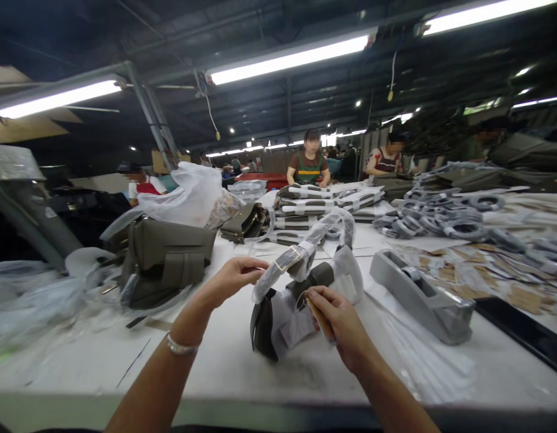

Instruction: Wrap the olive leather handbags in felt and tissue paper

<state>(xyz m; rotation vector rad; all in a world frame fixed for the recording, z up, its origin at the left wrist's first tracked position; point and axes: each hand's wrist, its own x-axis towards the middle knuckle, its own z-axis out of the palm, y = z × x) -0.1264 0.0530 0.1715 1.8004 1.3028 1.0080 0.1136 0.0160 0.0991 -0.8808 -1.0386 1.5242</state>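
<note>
A small dark olive bag (264,328), partly covered in white wrapping, stands on the white table. Its handle (323,231) is wrapped in pale film and arches over the top, with a gold-coloured buckle (287,258) at the left. My left hand (237,276) is at the handle's left end, thumb and fingers close together; whether they pinch the film is hard to see. At the bag's right front, my right hand (334,319) is closed on a tan tag (321,319), next to a thin cord loop.
A grey tape dispenser (422,297) stands right of the bag, beside a black flat object (526,331). A larger olive bag (167,261) is at the left. Wrapped stacks (305,207) and grey coils (462,228) lie behind. A person (309,162) is across the table.
</note>
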